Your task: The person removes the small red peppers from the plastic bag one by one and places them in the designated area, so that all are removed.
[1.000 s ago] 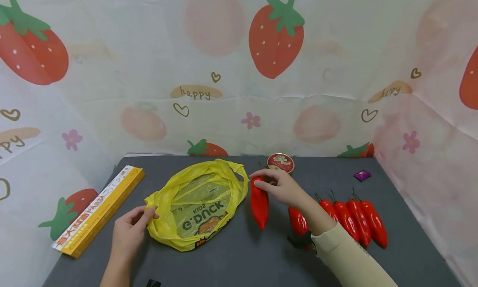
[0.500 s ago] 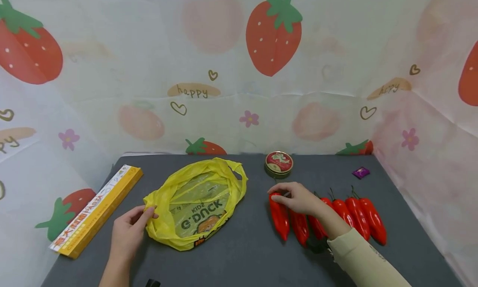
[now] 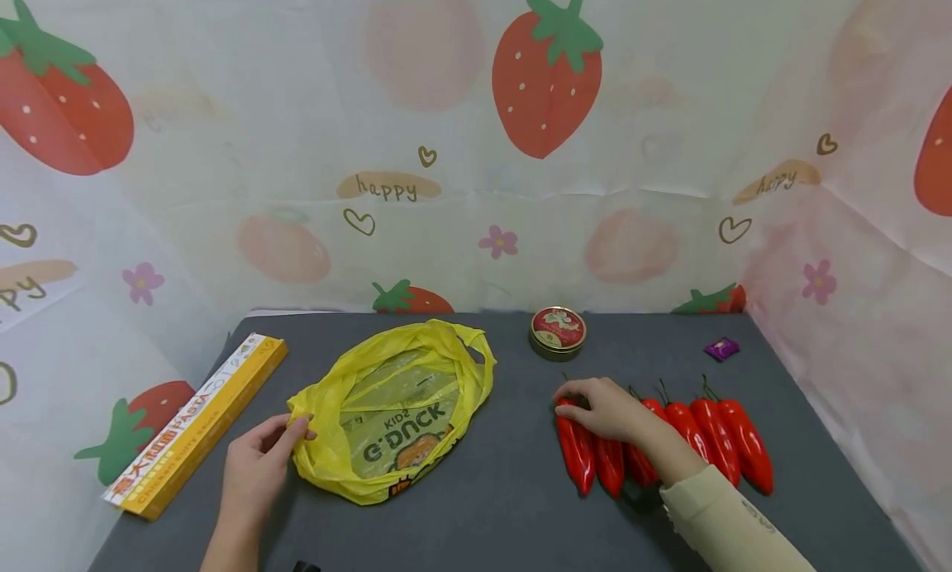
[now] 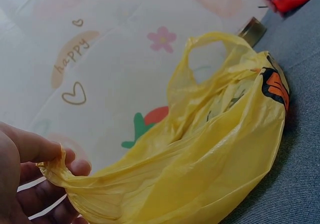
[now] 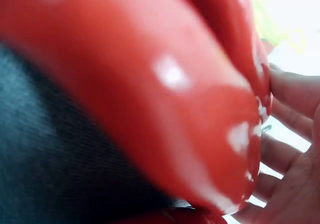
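My left hand (image 3: 253, 469) pinches the left rim of a yellow plastic bag (image 3: 321, 431), whose wide mouth lies spread with printed lettering inside. In the left wrist view the pinched plastic bag (image 4: 175, 184) bunches between thumb and fingers. Over on the right, my right hand (image 3: 610, 408) holds a glossy red chili pepper (image 3: 576, 460) near its stem end, at the left end of a row of similar peppers (image 3: 687, 427). A neighbouring pepper (image 5: 150, 84) fills much of the right wrist view, with the fingers (image 5: 282, 154) at the stem ends. My forearm hides part of the row.
Behind the peppers stands a round red-lidded tin (image 3: 558, 332). A small purple wrapped sweet (image 3: 721, 349) lies at the back right. Along the left edge of the dark table (image 3: 446, 531) sits a long yellow pasta box (image 3: 197, 427). Strawberry-printed cloth (image 3: 446, 142) surrounds the table's back and sides.
My right hand has carried the pepper rightward and toward me, from beside the bag to the left end of the row. The left hand keeps its pinch on the bag.
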`<state>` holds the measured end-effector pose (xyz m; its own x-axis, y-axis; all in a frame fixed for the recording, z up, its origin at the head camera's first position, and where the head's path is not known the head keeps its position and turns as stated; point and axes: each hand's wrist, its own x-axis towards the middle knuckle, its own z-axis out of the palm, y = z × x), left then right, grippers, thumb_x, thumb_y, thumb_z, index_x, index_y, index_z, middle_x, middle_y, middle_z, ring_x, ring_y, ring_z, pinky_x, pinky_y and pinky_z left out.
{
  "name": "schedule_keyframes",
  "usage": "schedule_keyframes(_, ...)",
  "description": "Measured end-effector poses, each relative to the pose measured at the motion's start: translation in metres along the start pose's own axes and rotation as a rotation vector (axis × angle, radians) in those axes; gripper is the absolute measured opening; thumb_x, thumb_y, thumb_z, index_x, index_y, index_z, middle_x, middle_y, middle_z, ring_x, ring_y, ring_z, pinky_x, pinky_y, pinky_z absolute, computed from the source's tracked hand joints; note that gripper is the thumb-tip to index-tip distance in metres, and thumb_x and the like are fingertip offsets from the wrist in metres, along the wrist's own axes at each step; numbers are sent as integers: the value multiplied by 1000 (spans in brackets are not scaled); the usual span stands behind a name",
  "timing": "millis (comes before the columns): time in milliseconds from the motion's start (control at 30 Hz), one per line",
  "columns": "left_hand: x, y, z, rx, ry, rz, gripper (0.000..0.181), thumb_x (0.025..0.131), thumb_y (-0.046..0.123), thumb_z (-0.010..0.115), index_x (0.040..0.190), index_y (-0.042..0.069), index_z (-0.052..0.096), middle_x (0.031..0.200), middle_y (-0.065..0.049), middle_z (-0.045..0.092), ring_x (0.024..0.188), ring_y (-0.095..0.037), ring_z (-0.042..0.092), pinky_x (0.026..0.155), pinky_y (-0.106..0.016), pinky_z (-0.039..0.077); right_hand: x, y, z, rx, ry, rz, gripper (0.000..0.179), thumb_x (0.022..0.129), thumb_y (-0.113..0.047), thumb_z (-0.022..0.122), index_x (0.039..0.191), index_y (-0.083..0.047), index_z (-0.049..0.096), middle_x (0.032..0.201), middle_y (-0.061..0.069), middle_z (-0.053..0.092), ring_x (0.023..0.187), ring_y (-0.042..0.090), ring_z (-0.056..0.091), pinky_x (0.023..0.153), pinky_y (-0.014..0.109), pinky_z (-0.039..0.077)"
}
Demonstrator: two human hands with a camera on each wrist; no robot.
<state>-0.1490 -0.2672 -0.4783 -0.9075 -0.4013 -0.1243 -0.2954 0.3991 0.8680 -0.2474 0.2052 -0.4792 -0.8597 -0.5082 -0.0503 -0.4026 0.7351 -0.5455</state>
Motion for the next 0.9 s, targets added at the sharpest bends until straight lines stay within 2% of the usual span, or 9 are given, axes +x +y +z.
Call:
schedule_keyframes(300,0,0,3,-49,35,72,46,97,49,63,120,10,72,89,5,75,87,-2,61,73,-19,50,1,2,-2,-2,8,7,24,99,-29,66,118,-16,72,114,-1,72,109,24,66,96,49,51)
schedule_keyframes(500,2,1,4,-59,23,61,49,97,51,62,122,10,71,89,6,75,87,-3,61,74,-21,51,-4,2,-13,26,21,43,31,97,-31,69,124,-16,70,122,1,69,116,27,63,99,51,50)
schedule_keyframes(667,2,-1,-1,-41,0,27,52,96,55,61,123,11,70,92,7,75,88,-5,60,75,-21,51,-14,4,-29,62,51,25,34,97,-32,68,128,-17,68,128,5,67,120,32,60,99,55,49)
schedule_keyframes(767,3,-4,-7,15,-41,17,58,95,60,58,123,10,69,97,4,74,89,-8,58,75,-23,50,-25,5,-41,82,83,8,36,97,-34,68,130,-19,66,130,5,67,120,32,60,99,56,48)
schedule_keyframes(900,3,-9,-23,213,-116,66,66,95,65,55,123,7,69,106,-5,73,91,-15,59,71,-25,49,-45,6,-59,90,138,2,36,97,-38,68,130,-23,66,129,3,68,121,31,60,100,60,46)
